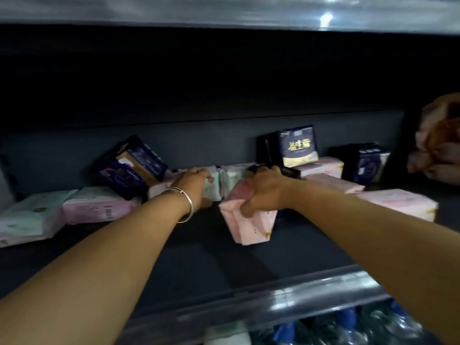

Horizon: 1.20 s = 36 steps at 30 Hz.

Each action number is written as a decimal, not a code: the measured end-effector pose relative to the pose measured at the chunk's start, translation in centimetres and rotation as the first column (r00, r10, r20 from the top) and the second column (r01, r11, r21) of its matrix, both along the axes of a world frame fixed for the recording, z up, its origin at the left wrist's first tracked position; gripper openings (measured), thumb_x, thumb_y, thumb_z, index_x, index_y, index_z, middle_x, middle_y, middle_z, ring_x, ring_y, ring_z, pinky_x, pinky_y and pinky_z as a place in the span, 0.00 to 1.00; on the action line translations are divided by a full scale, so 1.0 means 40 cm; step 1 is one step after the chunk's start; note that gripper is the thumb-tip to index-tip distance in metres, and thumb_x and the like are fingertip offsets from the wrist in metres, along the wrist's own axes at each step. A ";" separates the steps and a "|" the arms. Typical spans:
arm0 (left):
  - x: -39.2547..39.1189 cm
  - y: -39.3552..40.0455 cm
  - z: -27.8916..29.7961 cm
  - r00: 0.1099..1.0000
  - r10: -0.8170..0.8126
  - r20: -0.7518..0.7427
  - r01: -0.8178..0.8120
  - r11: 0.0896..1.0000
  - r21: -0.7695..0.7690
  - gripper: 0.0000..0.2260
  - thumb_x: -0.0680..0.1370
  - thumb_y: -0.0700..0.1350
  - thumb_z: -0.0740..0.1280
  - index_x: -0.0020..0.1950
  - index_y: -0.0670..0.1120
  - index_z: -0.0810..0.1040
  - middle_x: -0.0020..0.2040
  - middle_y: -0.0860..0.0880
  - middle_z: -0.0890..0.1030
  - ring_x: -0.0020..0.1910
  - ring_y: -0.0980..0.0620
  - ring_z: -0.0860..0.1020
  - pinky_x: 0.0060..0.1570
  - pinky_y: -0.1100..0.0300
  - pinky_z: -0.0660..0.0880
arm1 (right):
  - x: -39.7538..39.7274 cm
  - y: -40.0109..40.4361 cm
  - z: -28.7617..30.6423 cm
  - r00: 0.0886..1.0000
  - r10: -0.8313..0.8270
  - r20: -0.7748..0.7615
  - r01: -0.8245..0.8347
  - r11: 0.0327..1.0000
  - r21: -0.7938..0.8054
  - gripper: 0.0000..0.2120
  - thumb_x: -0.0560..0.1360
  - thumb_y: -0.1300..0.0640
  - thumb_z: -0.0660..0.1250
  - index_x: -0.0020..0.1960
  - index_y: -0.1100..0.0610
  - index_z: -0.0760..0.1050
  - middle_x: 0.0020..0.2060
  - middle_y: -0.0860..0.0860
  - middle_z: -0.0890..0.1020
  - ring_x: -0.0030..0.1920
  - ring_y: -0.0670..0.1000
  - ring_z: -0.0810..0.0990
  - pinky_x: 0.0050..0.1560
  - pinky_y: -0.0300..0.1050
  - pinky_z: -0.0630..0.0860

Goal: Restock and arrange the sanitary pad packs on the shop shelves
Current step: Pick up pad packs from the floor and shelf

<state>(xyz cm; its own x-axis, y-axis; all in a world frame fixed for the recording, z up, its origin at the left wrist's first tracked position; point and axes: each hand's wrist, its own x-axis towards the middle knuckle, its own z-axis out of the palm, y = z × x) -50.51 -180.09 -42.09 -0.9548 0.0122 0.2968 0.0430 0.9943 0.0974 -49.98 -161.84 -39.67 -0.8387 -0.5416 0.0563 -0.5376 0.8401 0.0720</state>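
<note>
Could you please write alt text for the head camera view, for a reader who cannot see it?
A person reaches both arms into a dark shop shelf: the right hand grips a pink pad pack, while the left hand, a silver bangle on its wrist, rests on pale green packs. Pink and dark navy packs lie scattered behind.

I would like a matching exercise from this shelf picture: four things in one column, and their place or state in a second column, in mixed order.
Things:
1. crumpled pink pack
2. silver bangle
3. upright navy pack with gold print
4. tilted navy pack

Place or state:
a. on the left wrist
b. leaning, left of the left hand
c. gripped by the right hand
d. standing on pink packs near the back wall

Pairs: 1-c, 2-a, 3-d, 4-b
</note>
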 end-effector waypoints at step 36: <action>-0.120 0.683 -0.007 0.973 -0.213 0.086 0.229 0.929 -0.290 0.27 0.75 0.47 0.64 0.71 0.62 0.61 0.76 0.53 0.57 0.75 0.47 0.54 0.72 0.49 0.55 | -0.099 0.665 0.098 0.932 -0.335 -0.140 0.267 0.893 -0.362 0.44 0.52 0.31 0.58 0.61 0.55 0.75 0.61 0.56 0.72 0.66 0.61 0.62 0.63 0.53 0.62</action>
<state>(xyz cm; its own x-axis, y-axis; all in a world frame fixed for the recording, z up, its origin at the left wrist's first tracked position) -55.31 -152.77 -42.39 -0.9317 0.3046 0.1977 0.2680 0.9442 -0.1913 -53.96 -135.25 -35.73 -0.9122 -0.1861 0.3650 -0.2592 0.9520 -0.1626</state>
